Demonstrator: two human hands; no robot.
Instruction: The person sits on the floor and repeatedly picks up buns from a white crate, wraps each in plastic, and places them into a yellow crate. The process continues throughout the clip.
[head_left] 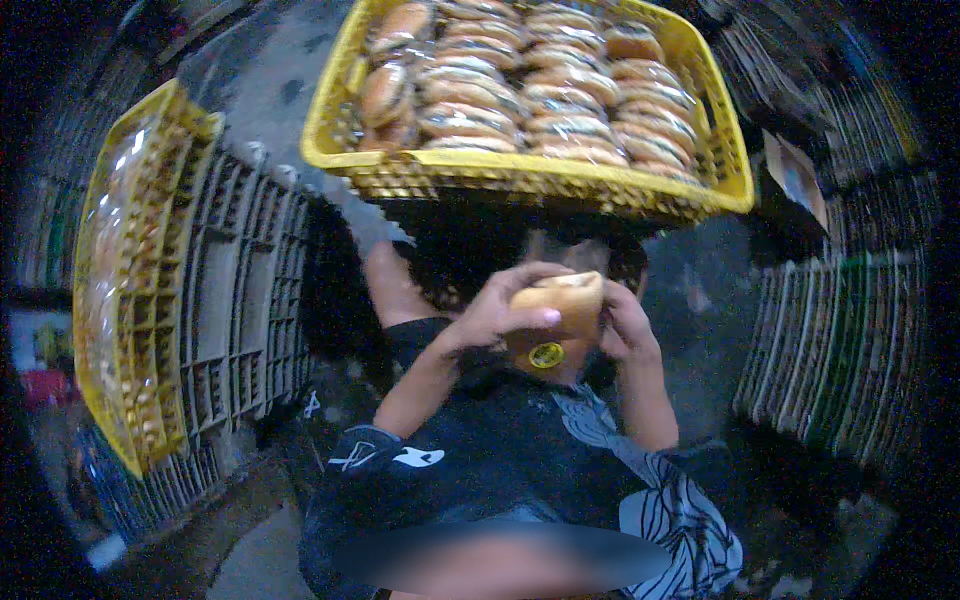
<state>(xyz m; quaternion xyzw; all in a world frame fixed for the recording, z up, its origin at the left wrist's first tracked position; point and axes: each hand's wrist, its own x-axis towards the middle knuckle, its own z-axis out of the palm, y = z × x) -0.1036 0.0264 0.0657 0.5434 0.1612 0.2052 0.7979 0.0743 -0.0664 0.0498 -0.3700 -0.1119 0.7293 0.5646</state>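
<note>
Head view, looking down: both hands meeting in the middle, just below the front edge of a yellow plastic crate [520, 180]. Left hand [497, 310] curled over the top and near side of a wrapped bun [562, 305], fingers closed on it, thumb along its front. Right hand [627, 325] clasping the bun's other end, fingers bent around it. Bun held between the two hands, clear of the crate, close to its front wall and a little lower. Smooth, pale brown, rounded loaf shape in glossy clear film; a round yellow sticker [546, 355] on the wrapping beneath it.

Crate latticed, stiff, with a thick rim and open grid walls. Packed inside in tight rows from front edge to back edge: more wrapped buns [540, 85], shiny, overlapping, filling nearly all of the inside; only a narrow strip free along the left wall.

Second yellow crate [130, 280] at the left, tipped on its side, well apart from the hands, holding pale wrapped goods behind clear film. Grey moulded trays [245, 290] stacked beside it, ribbed and gridded. More stacked trays [840, 340] at the right, edges showing as thin curved ribs. Open room confined to the dark gap between these stacks, below the crate's front edge. Dark patterned clothing [500, 470] below the forearms.
</note>
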